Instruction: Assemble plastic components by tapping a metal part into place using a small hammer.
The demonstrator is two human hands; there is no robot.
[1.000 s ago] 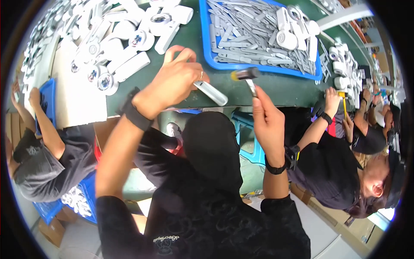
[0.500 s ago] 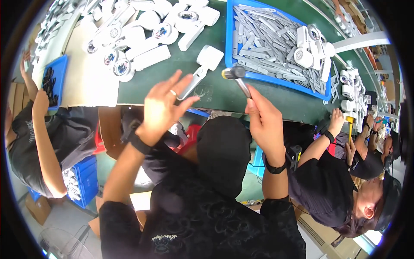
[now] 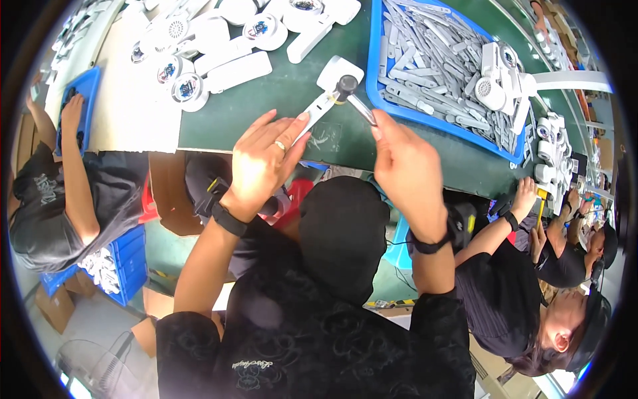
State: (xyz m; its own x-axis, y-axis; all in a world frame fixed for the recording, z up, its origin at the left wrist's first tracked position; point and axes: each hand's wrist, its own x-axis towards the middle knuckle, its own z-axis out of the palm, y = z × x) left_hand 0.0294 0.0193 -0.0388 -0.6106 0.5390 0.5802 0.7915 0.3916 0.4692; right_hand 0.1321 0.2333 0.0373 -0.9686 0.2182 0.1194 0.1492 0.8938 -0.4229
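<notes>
My left hand [image 3: 267, 158] is closed on the grey handle [image 3: 311, 118] of a white plastic unit, whose rounded boxy head [image 3: 335, 69] points away from me on the green table. In my right hand [image 3: 409, 163] is the metal shaft of a small mallet [image 3: 361, 108]. Its black-and-yellow head rests on or just over the joint between the unit's handle and head; I cannot tell whether it touches. My palm hides the handle's near end.
A blue tray [image 3: 376, 53] of grey handle strips stands to the right, with white units [image 3: 498, 80] on it. More white units [image 3: 236, 72] are piled at the far left beside a cardboard sheet [image 3: 133, 126]. Co-workers sit on both sides, one holding a yellow tool [image 3: 540, 203].
The mallet has come down and left onto the unit's joint. My left hand, open beside the handle before, has closed on it. The left co-worker's hand has reached into a blue bin.
</notes>
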